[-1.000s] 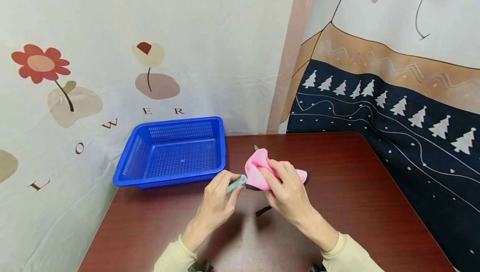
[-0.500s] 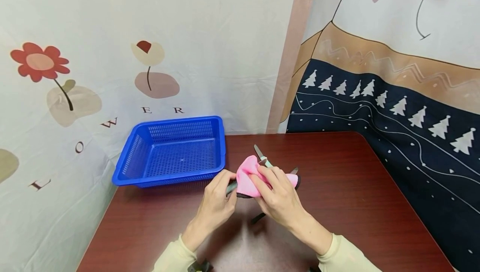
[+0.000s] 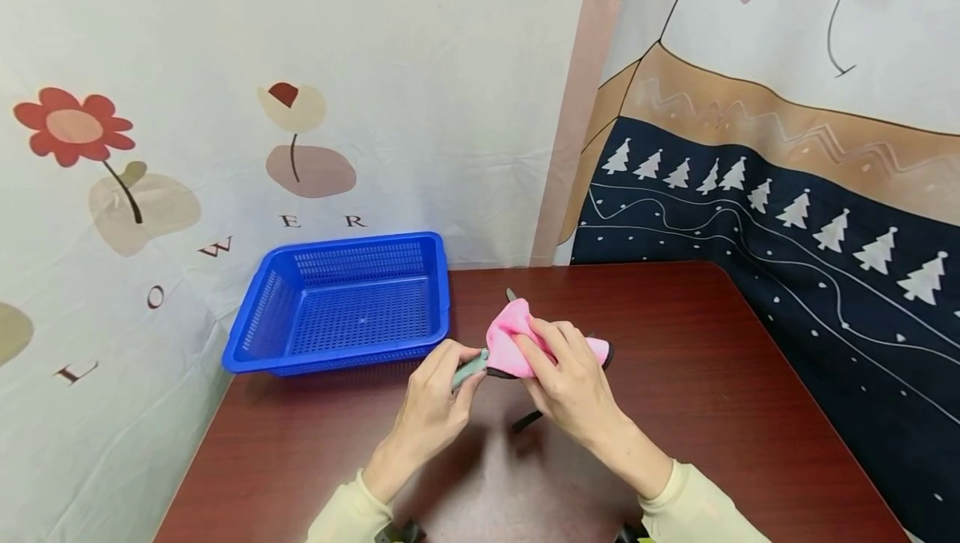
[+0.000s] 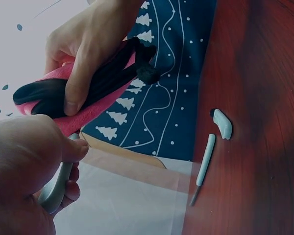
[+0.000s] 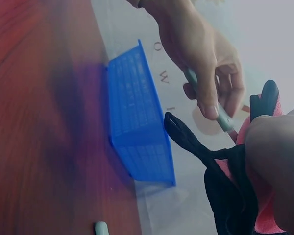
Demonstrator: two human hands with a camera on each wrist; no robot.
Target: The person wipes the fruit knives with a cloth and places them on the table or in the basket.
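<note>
In the head view my left hand (image 3: 435, 397) pinches the pale green handle (image 3: 469, 368) of a knife between thumb and fingers. My right hand (image 3: 573, 376) grips a folded pink cloth (image 3: 507, 341) with black trim and a dark strap, wrapped around the metal part, so most of the blade is hidden. A short bit of metal (image 5: 233, 135) shows between handle and cloth in the right wrist view. Both hands are above the table. Beyond them lies another knife with a pale green handle (image 4: 206, 159), beside a pale green piece with a dark end (image 4: 223, 125).
A blue perforated plastic basket (image 3: 442, 310) stands on the dark red-brown table (image 3: 712, 410) at the back left, near my left hand. Printed cloth curtains (image 3: 450, 110) hang behind the table and along its right side.
The cloth and right hand slid left along the knife toward the left hand half a second ago, and have now moved back right. The left hand keeps its grip on the handle.
</note>
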